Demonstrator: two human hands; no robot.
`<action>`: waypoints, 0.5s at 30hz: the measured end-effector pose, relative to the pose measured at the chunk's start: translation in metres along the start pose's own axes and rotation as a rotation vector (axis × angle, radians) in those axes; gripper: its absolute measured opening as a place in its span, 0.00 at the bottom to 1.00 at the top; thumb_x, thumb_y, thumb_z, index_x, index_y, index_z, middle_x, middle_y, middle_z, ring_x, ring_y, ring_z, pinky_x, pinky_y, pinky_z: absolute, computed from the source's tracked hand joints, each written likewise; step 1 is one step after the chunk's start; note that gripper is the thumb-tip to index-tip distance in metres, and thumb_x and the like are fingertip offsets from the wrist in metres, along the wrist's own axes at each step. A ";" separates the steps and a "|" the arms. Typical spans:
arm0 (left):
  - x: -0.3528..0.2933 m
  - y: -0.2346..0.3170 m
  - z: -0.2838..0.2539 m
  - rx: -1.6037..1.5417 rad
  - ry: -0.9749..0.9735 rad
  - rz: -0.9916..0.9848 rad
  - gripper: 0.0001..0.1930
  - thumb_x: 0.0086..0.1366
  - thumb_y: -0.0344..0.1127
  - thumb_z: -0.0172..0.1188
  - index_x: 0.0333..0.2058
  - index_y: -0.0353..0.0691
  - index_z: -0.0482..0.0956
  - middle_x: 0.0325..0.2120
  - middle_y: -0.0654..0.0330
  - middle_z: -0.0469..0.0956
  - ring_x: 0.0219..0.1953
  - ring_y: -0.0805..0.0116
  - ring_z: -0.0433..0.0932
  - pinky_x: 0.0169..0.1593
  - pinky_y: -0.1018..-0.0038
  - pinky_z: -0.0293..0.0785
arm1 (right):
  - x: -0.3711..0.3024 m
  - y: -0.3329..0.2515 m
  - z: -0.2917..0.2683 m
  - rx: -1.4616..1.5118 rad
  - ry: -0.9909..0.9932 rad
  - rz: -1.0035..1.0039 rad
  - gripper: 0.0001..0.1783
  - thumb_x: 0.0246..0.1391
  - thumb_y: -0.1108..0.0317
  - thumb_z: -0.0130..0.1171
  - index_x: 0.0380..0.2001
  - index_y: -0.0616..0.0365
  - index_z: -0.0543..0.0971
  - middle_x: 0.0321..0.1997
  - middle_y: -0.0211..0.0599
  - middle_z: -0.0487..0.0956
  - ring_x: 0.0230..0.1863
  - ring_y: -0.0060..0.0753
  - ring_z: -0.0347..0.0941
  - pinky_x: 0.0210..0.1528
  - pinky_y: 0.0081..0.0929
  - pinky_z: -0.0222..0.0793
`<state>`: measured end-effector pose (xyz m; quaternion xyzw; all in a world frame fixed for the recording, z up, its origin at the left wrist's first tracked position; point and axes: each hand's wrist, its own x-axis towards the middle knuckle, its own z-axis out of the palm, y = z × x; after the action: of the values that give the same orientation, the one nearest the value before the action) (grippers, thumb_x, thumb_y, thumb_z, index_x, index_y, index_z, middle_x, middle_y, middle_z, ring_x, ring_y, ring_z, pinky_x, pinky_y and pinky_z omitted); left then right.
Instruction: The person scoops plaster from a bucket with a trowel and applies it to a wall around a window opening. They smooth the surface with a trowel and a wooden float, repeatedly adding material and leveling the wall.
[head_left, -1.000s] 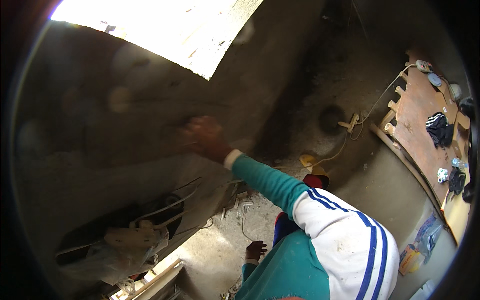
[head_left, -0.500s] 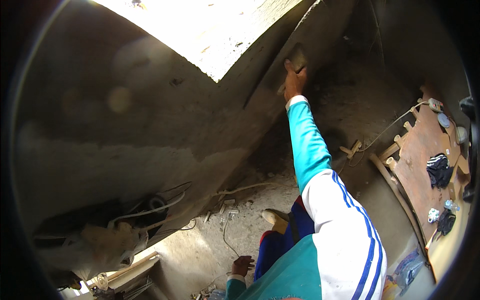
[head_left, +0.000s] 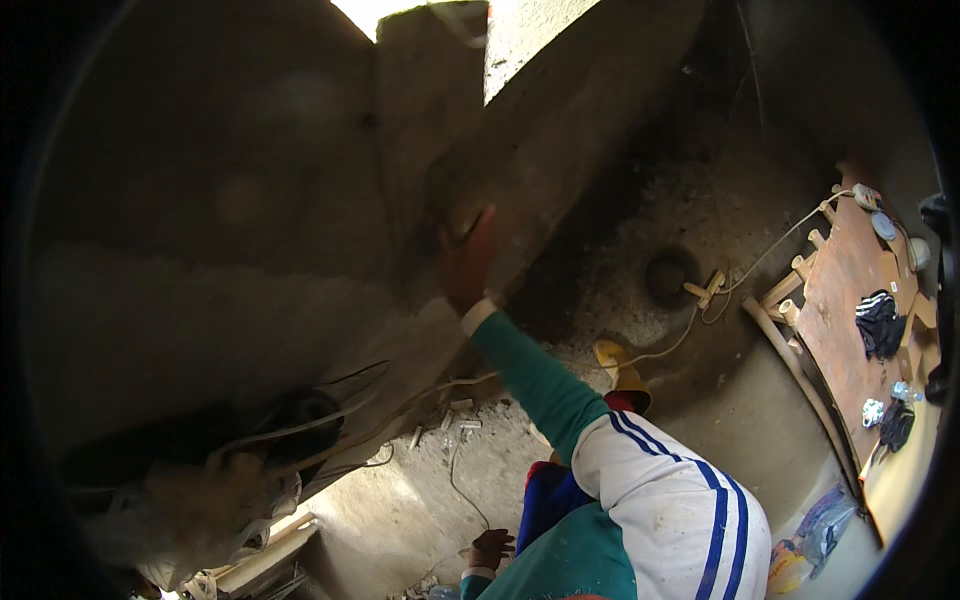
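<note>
My right hand (head_left: 470, 255) is blurred, its arm stretched up and forward against the grey wall (head_left: 230, 330). It grips a flat greyish hand tool shaped like a plastering float, mostly lost in shadow and blur. The tool lies at or very near the wall, below the corner of the bright opening (head_left: 540, 35). My left hand (head_left: 490, 547) hangs low by my side, fingers loosely apart, with nothing visible in it. A thin cable (head_left: 455, 480) on the floor runs up to the edge of that hand in the picture.
Yellow boots (head_left: 628, 372) stand on the dusty floor. A long cable (head_left: 550, 368) crosses the floor to wooden pieces (head_left: 708, 290). At right, a brown board (head_left: 835, 310) bears clothing, a bottle and small items. Bundled bags and tubes (head_left: 220, 490) sit lower left.
My right hand has swept left and down along the wall with the float. My upper body has shifted, and more of a boot now shows. The bright opening is more covered.
</note>
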<state>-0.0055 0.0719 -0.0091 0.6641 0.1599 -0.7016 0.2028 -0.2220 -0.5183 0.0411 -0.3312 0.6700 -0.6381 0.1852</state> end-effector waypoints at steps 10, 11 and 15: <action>0.018 0.008 -0.027 0.690 -0.137 0.641 0.18 0.70 0.41 0.55 0.52 0.37 0.80 0.43 0.43 0.86 0.35 0.45 0.84 0.36 0.54 0.77 | 0.085 -0.273 -0.062 0.007 -0.034 -0.919 0.36 0.63 0.54 0.63 0.69 0.60 0.68 0.70 0.62 0.68 0.68 0.65 0.67 0.63 0.54 0.69; 0.023 0.006 -0.026 0.744 -0.249 0.811 0.18 0.70 0.40 0.55 0.53 0.37 0.80 0.44 0.43 0.85 0.35 0.45 0.84 0.36 0.53 0.78 | 0.113 -0.325 -0.070 -0.071 -0.016 -1.065 0.36 0.62 0.54 0.64 0.68 0.61 0.68 0.69 0.61 0.69 0.68 0.64 0.68 0.63 0.54 0.70; 0.039 0.016 -0.011 0.093 -0.143 0.236 0.23 0.67 0.49 0.57 0.51 0.38 0.81 0.44 0.41 0.85 0.32 0.41 0.84 0.32 0.51 0.79 | 0.175 -0.482 -0.098 0.006 0.153 -1.148 0.34 0.61 0.54 0.65 0.64 0.61 0.70 0.65 0.59 0.72 0.64 0.62 0.71 0.60 0.52 0.72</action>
<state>0.0106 0.0601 -0.0479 0.6352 0.0332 -0.7250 0.2640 -0.3122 -0.5496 0.5540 -0.5941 0.3926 -0.6603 -0.2388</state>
